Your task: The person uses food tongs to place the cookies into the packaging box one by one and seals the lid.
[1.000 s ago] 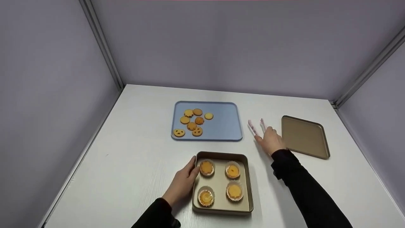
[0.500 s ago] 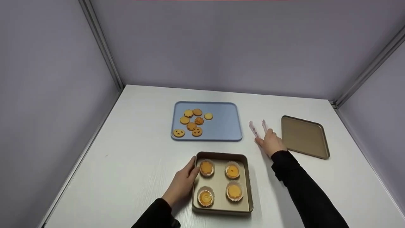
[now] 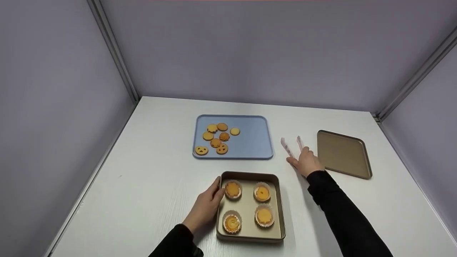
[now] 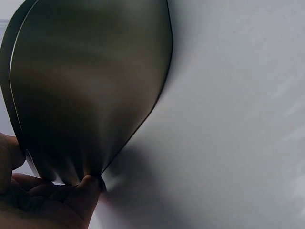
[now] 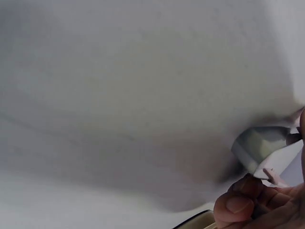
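Observation:
My left hand (image 3: 205,207) grips the left wall of a deep gold-brown baking pan (image 3: 246,233), thumb at the rim. The left wrist view shows the fingers (image 4: 88,195) against the pan's outer side (image 4: 95,86). Several small tarts in white paper cups, such as one tart (image 3: 264,216), sit spaced out inside the pan. To the right, my right hand (image 3: 307,163) holds pink-and-white tongs (image 3: 286,147) low over the table, their two tips spread and pointing away. In the right wrist view the tongs' silvery bent end (image 5: 262,145) shows between thumb and fingers.
A blue tray (image 3: 251,137) lies behind the pan, with several cookies (image 3: 224,136) grouped on its left half. A shallow gold-brown lid-like tray (image 3: 342,153) lies right of the tongs. Walls (image 3: 242,53) enclose the white table (image 3: 150,160) at the back and sides.
My right hand and the tongs have drawn back slightly toward me, and the tips have shifted a little to the right. The left hand and the pan have stayed in place.

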`<action>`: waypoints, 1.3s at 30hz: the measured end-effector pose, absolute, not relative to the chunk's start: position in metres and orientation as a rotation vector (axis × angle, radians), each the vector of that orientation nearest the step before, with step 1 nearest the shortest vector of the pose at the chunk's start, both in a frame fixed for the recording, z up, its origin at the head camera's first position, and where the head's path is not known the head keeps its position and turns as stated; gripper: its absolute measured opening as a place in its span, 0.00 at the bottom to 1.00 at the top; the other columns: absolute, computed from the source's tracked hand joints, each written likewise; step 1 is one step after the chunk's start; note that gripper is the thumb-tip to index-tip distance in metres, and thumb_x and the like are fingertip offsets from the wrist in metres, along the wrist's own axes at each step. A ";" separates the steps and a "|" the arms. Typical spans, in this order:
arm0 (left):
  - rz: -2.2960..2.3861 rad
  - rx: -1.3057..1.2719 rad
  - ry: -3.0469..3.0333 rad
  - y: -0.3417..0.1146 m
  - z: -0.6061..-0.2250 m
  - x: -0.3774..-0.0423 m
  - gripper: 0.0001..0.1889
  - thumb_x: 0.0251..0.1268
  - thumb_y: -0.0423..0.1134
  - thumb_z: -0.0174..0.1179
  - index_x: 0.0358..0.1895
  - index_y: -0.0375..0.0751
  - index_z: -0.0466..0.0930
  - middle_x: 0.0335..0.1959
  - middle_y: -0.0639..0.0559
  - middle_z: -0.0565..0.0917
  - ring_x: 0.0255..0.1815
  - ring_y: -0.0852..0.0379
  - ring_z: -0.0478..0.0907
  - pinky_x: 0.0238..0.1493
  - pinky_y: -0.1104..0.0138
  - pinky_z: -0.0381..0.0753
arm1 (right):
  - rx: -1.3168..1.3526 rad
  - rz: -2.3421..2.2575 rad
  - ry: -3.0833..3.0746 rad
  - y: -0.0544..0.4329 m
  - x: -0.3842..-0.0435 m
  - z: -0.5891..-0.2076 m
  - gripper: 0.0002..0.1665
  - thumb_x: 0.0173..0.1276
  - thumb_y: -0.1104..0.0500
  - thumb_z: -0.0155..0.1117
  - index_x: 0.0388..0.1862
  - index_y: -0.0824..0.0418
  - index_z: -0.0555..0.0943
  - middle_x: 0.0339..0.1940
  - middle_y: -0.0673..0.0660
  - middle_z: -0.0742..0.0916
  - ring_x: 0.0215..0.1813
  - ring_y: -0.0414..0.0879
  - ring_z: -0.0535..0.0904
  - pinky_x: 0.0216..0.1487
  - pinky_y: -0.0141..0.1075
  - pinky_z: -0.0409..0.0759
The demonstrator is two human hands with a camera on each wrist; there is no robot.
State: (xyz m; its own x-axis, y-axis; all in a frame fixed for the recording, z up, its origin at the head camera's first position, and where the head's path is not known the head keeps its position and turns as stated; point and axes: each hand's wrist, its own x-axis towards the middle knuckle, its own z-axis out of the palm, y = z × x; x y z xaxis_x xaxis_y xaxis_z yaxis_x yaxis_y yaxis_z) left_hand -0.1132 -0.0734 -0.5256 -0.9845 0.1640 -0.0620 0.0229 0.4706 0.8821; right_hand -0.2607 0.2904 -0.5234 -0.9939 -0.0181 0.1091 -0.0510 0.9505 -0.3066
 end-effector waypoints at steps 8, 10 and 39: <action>1.533 0.183 2.574 -0.073 -0.525 -0.112 0.33 0.84 0.50 0.47 0.81 0.35 0.55 0.77 0.33 0.64 0.76 0.34 0.63 0.77 0.44 0.62 | 0.191 0.248 -2.916 0.303 -0.262 -0.519 0.54 0.72 0.36 0.64 0.70 0.82 0.64 0.49 0.80 0.80 0.43 0.72 0.81 0.39 0.61 0.83; 1.530 0.181 2.574 -0.073 -0.525 -0.112 0.33 0.84 0.50 0.47 0.81 0.35 0.55 0.77 0.34 0.64 0.76 0.34 0.63 0.77 0.44 0.62 | 0.225 0.192 -2.886 0.308 -0.264 -0.516 0.53 0.72 0.36 0.64 0.72 0.80 0.65 0.51 0.79 0.80 0.47 0.72 0.79 0.42 0.61 0.83; 1.532 0.181 2.560 -0.074 -0.526 -0.112 0.33 0.84 0.51 0.46 0.82 0.36 0.54 0.78 0.34 0.63 0.77 0.34 0.62 0.77 0.44 0.61 | 0.214 0.240 -3.068 0.414 -0.233 -0.521 0.57 0.76 0.33 0.56 0.84 0.68 0.47 0.81 0.74 0.55 0.77 0.82 0.47 0.71 0.78 0.47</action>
